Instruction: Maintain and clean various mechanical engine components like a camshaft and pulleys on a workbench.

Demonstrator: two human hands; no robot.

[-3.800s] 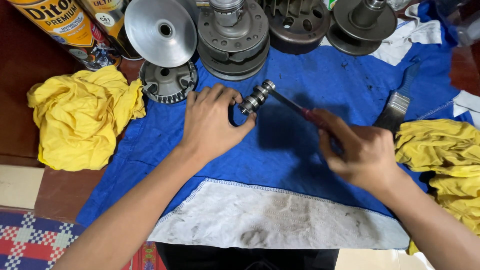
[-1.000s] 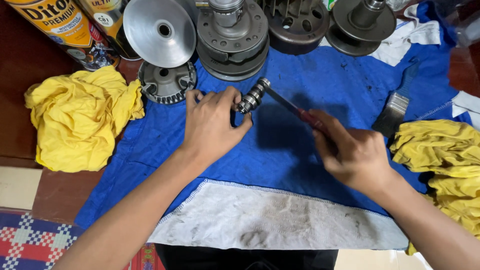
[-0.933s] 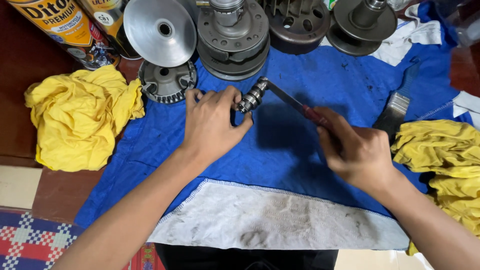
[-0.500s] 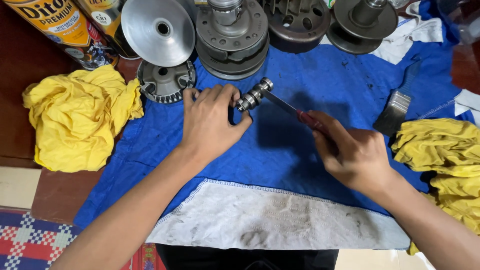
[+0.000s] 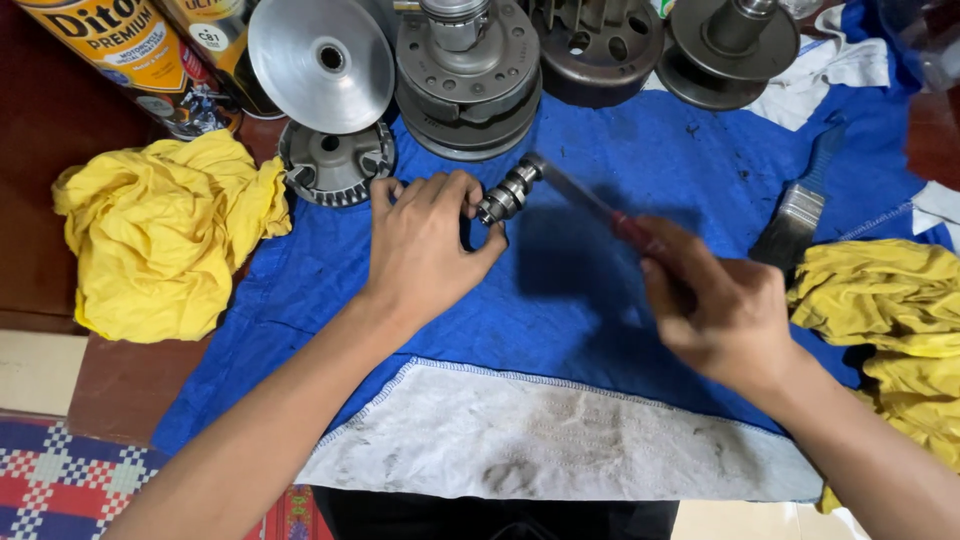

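Observation:
A small grey metal shaft (image 5: 508, 192) with stepped rings lies on the blue cloth (image 5: 600, 330). My left hand (image 5: 425, 245) rests palm down beside it, fingers and thumb pinching its near end. My right hand (image 5: 720, 310) grips the red handle of a screwdriver (image 5: 590, 205). The screwdriver's metal blade reaches up and left, and its tip meets the far end of the shaft.
Several round grey engine parts (image 5: 470, 70) and a shiny metal disc (image 5: 320, 62) stand along the far edge. Two cans (image 5: 140, 55) are at the top left. Yellow rags lie left (image 5: 165, 235) and right (image 5: 890, 310). A paintbrush (image 5: 800, 205) lies at the right.
The screwdriver blade and my right hand have shifted slightly back and forth against the shaft. My left hand has stayed on the shaft.

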